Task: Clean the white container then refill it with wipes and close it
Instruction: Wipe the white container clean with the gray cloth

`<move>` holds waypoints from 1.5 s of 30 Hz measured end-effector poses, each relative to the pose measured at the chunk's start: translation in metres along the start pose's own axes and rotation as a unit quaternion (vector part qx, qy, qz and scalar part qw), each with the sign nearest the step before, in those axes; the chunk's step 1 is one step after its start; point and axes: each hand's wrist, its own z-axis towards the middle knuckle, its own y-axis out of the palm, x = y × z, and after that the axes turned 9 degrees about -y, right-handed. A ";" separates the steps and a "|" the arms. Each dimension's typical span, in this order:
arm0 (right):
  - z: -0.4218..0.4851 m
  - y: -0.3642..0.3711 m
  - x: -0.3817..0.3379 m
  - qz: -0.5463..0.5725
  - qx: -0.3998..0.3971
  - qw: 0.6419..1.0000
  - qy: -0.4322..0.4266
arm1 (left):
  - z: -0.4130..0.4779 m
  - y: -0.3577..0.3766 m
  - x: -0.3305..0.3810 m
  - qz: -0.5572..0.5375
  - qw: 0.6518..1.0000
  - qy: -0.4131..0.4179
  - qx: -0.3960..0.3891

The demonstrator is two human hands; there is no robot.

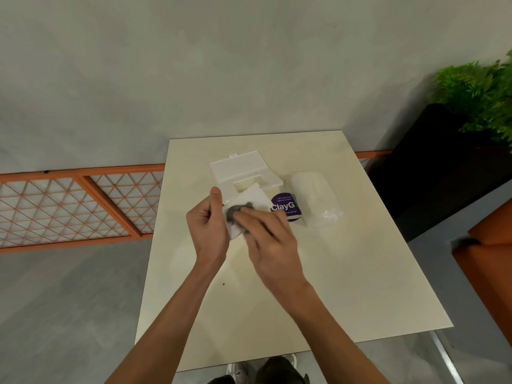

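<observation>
**Q:** Where is the white container (254, 197)?
**A:** Held tilted just above the table (346, 273), in front of its lid (238, 167). A clear pack of wipes (315, 198) lies to the right.

**Q:** And the hands?
**A:** The left hand (207, 225) clamps the container's left edge, thumb up. The right hand (270, 239), blurred, is on a grey cloth (235, 211) at the container. Gripping or pressing: cannot tell.
</observation>
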 end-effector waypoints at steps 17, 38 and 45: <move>0.018 0.002 0.004 0.008 0.061 0.995 0.082 | -0.002 0.005 0.008 -0.010 1.000 -0.002 0.016; 0.028 -0.006 0.013 0.033 0.049 0.986 0.155 | -0.004 -0.010 0.005 0.012 1.000 0.015 -0.016; 0.043 -0.040 0.033 0.306 0.011 0.882 0.359 | 0.000 -0.027 0.006 0.024 0.997 0.019 -0.064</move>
